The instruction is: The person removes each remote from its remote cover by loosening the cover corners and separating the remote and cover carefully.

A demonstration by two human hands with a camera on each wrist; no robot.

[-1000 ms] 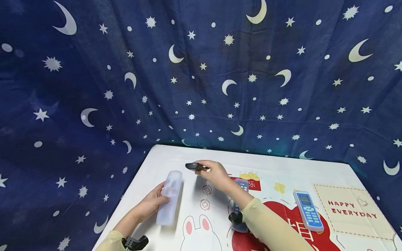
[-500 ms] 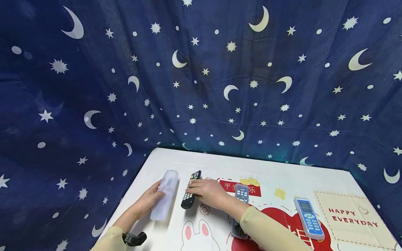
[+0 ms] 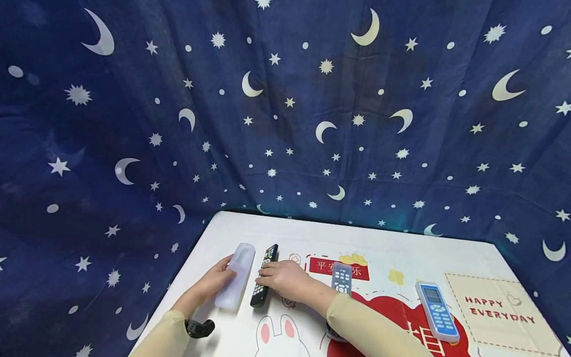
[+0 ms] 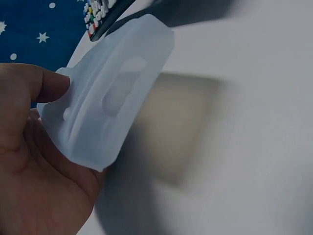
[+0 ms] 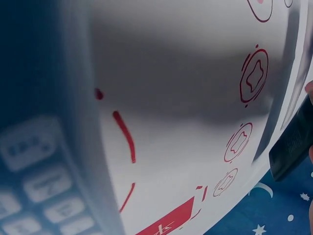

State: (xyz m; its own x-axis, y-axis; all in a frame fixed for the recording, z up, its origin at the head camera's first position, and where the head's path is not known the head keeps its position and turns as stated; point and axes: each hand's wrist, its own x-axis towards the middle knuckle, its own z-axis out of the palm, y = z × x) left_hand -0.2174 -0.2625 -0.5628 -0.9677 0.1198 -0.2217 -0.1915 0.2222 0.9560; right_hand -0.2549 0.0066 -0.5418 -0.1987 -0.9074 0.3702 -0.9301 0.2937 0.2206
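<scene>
Case of milky, see-through plastic [image 3: 241, 277] in the left hand [image 3: 215, 281], pinched between a thumb on the upper face and fingers tucked behind, at the long side closest to the tabletop's [image 3: 401, 250] left edge. Held tilted, by the left wrist view, with a shadow spread beneath.

Just right of the case, apart from it, a black remote [image 3: 259, 295], coloured buttons toward the far edge. Key relation, as a judgement: long axes almost parallel, both running from near edge to far edge, far ends leaning slightly right, only a narrow gap between. Both well over toward the left edge.

Across the black remote from its right side, the right hand [image 3: 285, 278], fingers bent over the buttons and gripping the middle. Thumb mostly hidden; impossible to tell whether the remote is resting or slightly raised. Right hand nearer to the remote, left hand nearer to the case, both long shapes between the two.

Partly covered by the right sleeve [image 3: 370, 322], a grey remote [image 3: 341, 278], lengthwise from near to far. Farther toward the right edge, a blue-and-white remote [image 3: 437, 313], screen end toward the far edge.
</scene>
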